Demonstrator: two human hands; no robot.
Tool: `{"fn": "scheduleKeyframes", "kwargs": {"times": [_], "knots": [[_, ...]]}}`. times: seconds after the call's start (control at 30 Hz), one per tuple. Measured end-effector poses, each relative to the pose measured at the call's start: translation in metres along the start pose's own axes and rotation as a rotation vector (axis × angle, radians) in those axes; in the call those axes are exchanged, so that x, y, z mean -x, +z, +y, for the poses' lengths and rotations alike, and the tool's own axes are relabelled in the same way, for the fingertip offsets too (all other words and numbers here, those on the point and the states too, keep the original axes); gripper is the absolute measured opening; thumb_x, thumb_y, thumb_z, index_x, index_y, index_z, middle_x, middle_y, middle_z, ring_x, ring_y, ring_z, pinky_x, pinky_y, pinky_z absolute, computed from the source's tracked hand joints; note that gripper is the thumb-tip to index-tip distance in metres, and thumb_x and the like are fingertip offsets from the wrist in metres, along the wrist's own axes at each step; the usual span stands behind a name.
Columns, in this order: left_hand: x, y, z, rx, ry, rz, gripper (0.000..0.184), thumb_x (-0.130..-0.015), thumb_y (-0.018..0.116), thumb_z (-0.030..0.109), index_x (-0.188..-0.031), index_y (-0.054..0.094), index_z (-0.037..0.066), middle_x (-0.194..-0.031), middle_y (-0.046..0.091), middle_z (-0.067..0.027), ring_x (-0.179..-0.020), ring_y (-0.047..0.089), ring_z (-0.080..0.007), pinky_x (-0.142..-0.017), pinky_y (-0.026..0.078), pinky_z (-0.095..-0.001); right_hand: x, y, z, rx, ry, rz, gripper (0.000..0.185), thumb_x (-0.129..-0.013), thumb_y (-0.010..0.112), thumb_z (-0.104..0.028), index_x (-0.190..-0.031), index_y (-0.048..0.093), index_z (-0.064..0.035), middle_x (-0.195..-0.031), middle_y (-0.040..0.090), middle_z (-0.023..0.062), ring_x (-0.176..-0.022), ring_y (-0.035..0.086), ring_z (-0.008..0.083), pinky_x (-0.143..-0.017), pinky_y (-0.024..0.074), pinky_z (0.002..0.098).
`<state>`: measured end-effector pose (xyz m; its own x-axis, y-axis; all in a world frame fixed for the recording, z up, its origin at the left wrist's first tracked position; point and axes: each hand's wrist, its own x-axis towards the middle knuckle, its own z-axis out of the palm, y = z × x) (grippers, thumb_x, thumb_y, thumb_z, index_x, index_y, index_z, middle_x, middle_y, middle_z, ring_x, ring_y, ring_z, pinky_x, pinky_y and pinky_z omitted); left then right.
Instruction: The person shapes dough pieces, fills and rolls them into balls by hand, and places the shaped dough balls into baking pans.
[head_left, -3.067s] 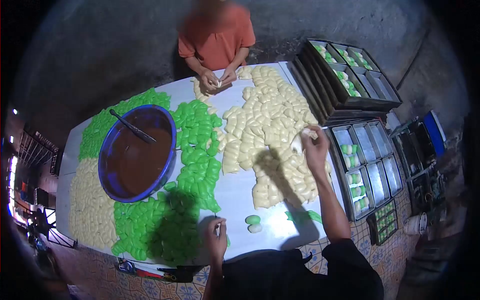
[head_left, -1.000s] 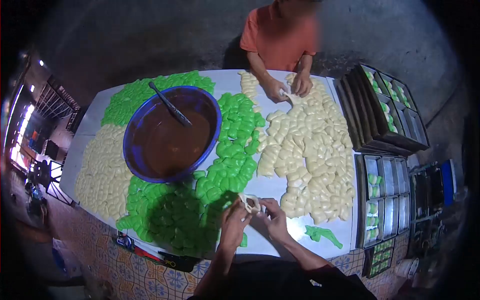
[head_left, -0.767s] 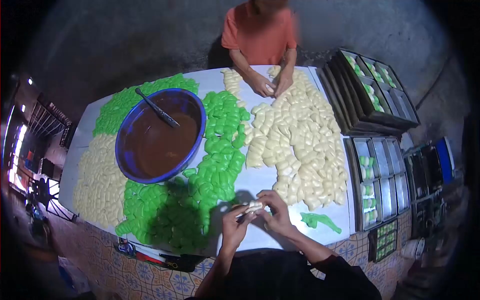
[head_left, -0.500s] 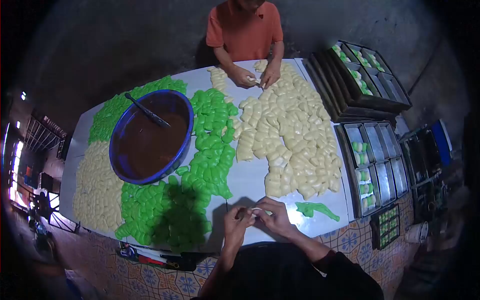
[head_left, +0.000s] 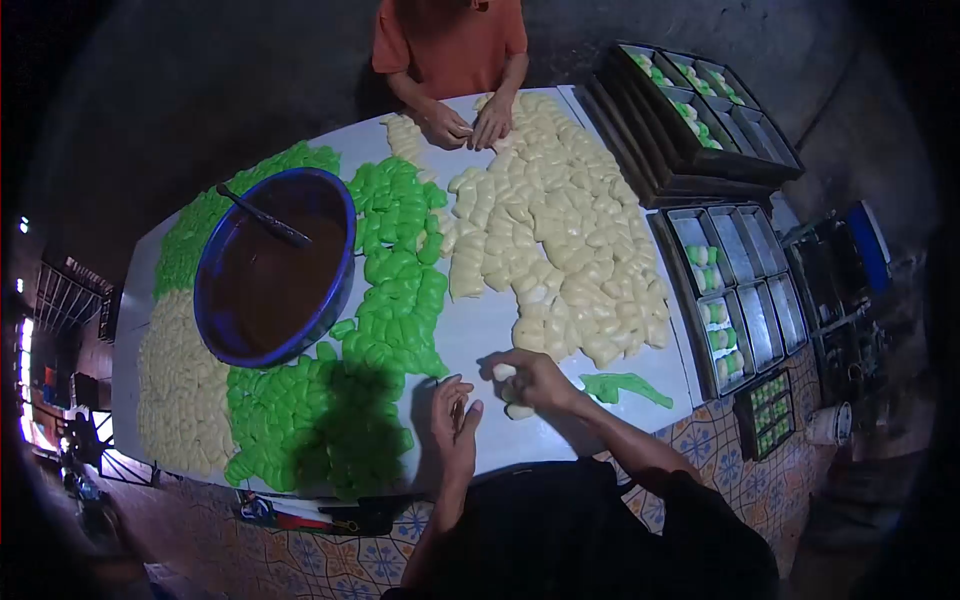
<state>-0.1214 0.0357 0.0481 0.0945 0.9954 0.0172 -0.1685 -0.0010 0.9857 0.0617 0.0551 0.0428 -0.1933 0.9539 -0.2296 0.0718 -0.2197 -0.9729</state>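
Observation:
At the near edge of the table, my right hand is closed around a small cream dough piece. Just below that hand, a second cream dough piece lies on the white tabletop. My left hand is a short way to the left, fingers apart and nothing visible in it. Green dough pieces spread out left of my hands. Beyond my right hand lies a wide patch of cream dough pieces. A flat green dough scrap rests to its right.
A blue basin of brown filling holds a dark-handled utensil. Across the table, a person in an orange shirt handles dough. Divided metal trays with green and cream pieces stand right, beside stacked trays. A smaller tray sits lower.
My hands, together around a small pale piece before, have come apart. My right hand has moved up and holds a dough piece; another now shows on the table below it. The view has shifted slightly.

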Motion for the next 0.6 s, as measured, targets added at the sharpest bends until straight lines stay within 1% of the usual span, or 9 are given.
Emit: {"fn": "scheduleKeyframes", "kwargs": {"times": [0.07,0.17,0.27,0.37,0.4,0.47,0.53,0.57,0.6], "knots": [[-0.012,-0.006,-0.014,-0.076,-0.027,-0.037,0.038,-0.085,0.057,-0.001,-0.122,0.048,-0.001,-0.103,0.056,-0.0075,-0.099,0.055,-0.0161,-0.093,0.04,-0.0291,-0.02,-0.014,0.045,0.313,-0.143,-0.087,0.037,-0.072,0.058,0.002,-0.109,0.059,0.0011,-0.109,0.061,0.0145,-0.095,0.061,0.026,-0.081,0.0493,0.0356],[-0.018,-0.008,-0.042,-0.019,-0.107,-0.047,0.028,-0.09,0.054,0.002,-0.117,0.052,-0.002,-0.101,0.059,-0.0076,-0.097,0.055,-0.0146,-0.089,0.042,-0.0274,-0.014,-0.009,0.041,0.598,-0.349,0.057,0.034,-0.07,0.061,0.001,-0.104,0.059,0.0018,-0.102,0.059,0.017,-0.097,0.059,0.0328,-0.08,0.0492,0.0397],[-0.022,-0.004,-0.039,-0.207,-0.059,-0.155,0.029,-0.093,0.054,0.006,-0.121,0.052,0.0,-0.104,0.06,-0.0097,-0.098,0.057,-0.0155,-0.086,0.045,-0.028,-0.005,-0.006,0.026,0.814,-0.208,-0.169,0.052,-0.066,0.058,0.005,-0.118,0.056,0.0017,-0.114,0.057,0.0211,-0.113,0.053,0.0365,-0.094,0.0451,0.0376],[-0.024,0.003,-0.052,-0.208,-0.125,-0.181,0.03,-0.092,0.055,0.006,-0.122,0.053,0.0,-0.111,0.059,-0.0104,-0.1,0.057,-0.0175,-0.087,0.045,-0.0281,0.0,-0.005,0.039,0.683,-0.295,-0.024,0.045,-0.074,0.062,-0.006,-0.118,0.054,-0.0004,-0.104,0.058,0.0189,-0.101,0.056,0.0362,-0.086,0.047,0.0408],[-0.018,0.002,-0.055,-0.275,-0.083,-0.151,0.031,-0.091,0.055,0.005,-0.122,0.053,0.0,-0.111,0.059,-0.0115,-0.102,0.057,-0.0195,-0.087,0.045,-0.0297,0.004,-0.006,0.042,0.638,-0.32,0.035,0.043,-0.077,0.063,-0.01,-0.118,0.054,-0.0012,-0.1,0.058,0.0182,-0.098,0.057,0.036,-0.083,0.0476,0.0419],[-0.014,-0.002,-0.054,-0.409,0.011,-0.085,0.033,-0.089,0.054,0.002,-0.122,0.052,0.001,-0.112,0.059,-0.0137,-0.106,0.057,-0.0235,-0.089,0.045,-0.0329,0.011,-0.014,0.039,0.805,-0.389,-0.099,0.068,-0.077,0.07,-0.022,-0.136,0.039,-0.0068,-0.123,0.049,0.0225,-0.11,0.053,0.0367,-0.091,0.0453,0.0427],[-0.005,-0.007,-0.018,-0.514,0.075,-0.053,0.028,-0.083,0.059,0.002,-0.111,0.057,-0.002,-0.113,0.058,-0.0186,-0.107,0.055,-0.0309,-0.088,0.045,-0.0355,0.023,-0.007,0.022,1.006,-0.469,-0.126,0.076,-0.073,0.073,-0.028,-0.139,0.038,-0.0131,-0.132,0.042,0.0225,-0.119,0.046,0.0388,-0.097,0.0413,0.0442],[-0.002,-0.017,-0.017,-0.685,0.232,-0.093,0.026,-0.081,0.059,0.001,-0.106,0.056,-0.004,-0.108,0.057,-0.0182,-0.106,0.054,-0.0327,-0.09,0.043,-0.0412,0.026,-0.005,0.033,1.052,-0.432,-0.171,0.076,-0.07,0.075,-0.032,-0.137,0.042,-0.0185,-0.132,0.042,0.0213,-0.123,0.042,0.0397,-0.1,0.0389,0.0439],[0.002,-0.028,-0.032,-0.834,0.322,-0.13,0.039,-0.076,0.067,0.009,-0.112,0.056,-0.002,-0.115,0.056,-0.0205,-0.111,0.05,-0.04,-0.097,0.039,-0.046,0.025,-0.005,0.052,1.166,-0.539,-0.118,0.068,-0.071,0.074,-0.03,-0.133,0.047,-0.0192,-0.131,0.044,0.0194,-0.122,0.043,0.0373,-0.099,0.0399,0.0414]]}}
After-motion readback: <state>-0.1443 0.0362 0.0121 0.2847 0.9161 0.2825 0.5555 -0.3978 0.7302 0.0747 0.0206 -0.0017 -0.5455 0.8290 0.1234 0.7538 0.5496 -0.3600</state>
